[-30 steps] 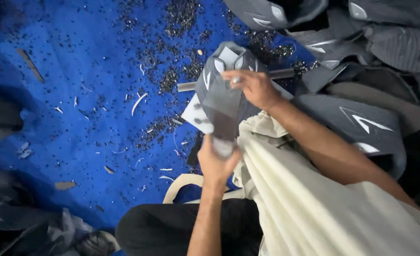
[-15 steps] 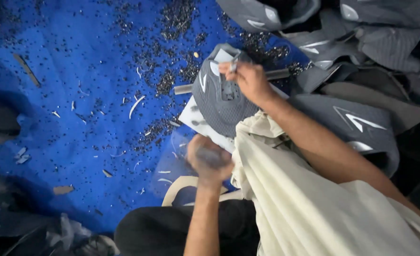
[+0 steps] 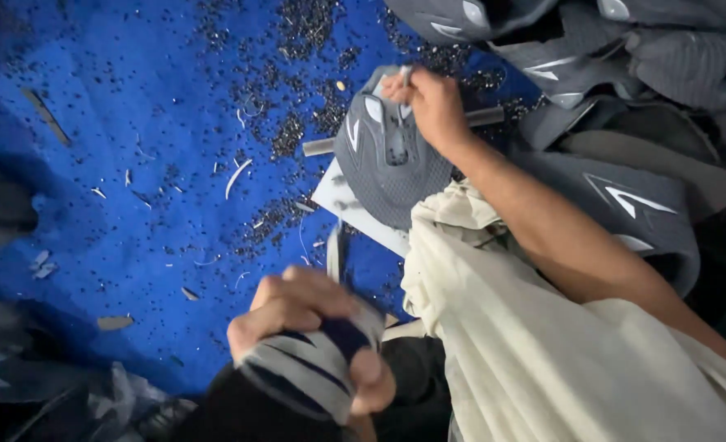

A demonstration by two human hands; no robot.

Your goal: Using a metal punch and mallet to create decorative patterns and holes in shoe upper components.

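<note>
Underneath everything lies a blue work surface (image 3: 133, 123), strewn with dark punched specks and pale trimmings (image 3: 237, 176). Along the top and right edge a heap of grey shoe uppers (image 3: 625, 188) with white side marks waits well apart from the left hand. A cream cloth (image 3: 543, 352) drapes over the person's lap and right forearm.

Near the top centre, a single grey shoe upper (image 3: 391, 164) rests on a pale board (image 3: 355, 213), with a metal bar (image 3: 320, 147) running beneath it. The right hand (image 3: 432, 106) is closed in a pinch at the upper's far end, gripping the edge by the lace area. The left hand (image 3: 309, 327) is low in the view and blurred, closed around a grey-and-navy striped handle (image 3: 314, 372); what the tool's working end looks like cannot be told.

To do this step well, the right hand probably needs to keep the upper flat and taut on the board, so that it does not slide on the loose specks. The pinching fingers (image 3: 404, 82) look safest kept at the edge, apart from the spot being worked. A steady, square approach by the tool hand would likely give a cleaner result than a slanted one.
</note>
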